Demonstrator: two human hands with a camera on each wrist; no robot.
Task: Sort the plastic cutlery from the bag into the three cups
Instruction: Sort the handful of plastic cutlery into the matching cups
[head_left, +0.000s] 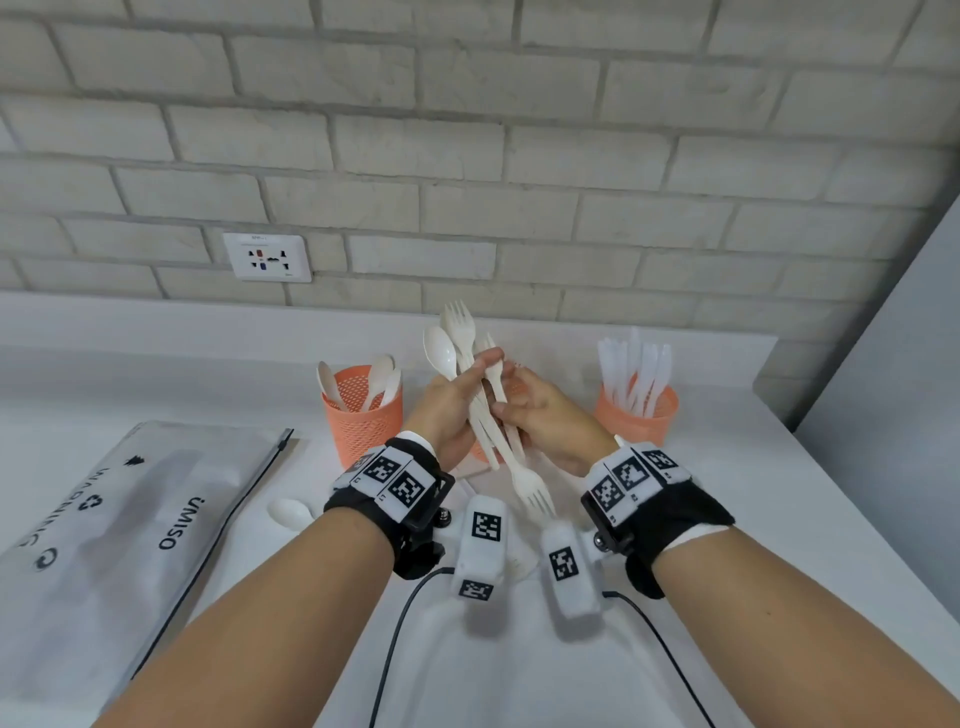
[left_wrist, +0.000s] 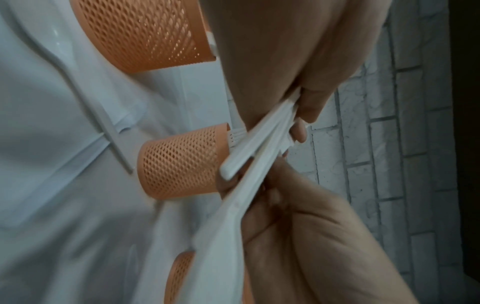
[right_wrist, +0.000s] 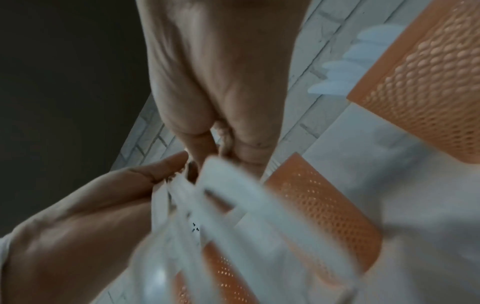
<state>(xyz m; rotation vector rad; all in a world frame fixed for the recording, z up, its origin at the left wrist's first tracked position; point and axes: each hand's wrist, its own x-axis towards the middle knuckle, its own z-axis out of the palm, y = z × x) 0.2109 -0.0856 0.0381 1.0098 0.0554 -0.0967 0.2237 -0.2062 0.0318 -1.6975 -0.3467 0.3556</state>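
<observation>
Open worktop (head_left: 675, 519) on the right. Blocked on the left by the flat bag (head_left: 104, 519); at the back by three orange cups (head_left: 363, 415), well apart.

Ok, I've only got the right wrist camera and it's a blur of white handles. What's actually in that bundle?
Observer: Several forks and one spoon, gripped by the left hand and the right hand together.
Operator: Which cup takes spoons?
Observer: The left cup; spoons already stand in it.
Operator: Anything loose?
Observer: One loose spoon lies on the counter beside the left wrist.
</observation>
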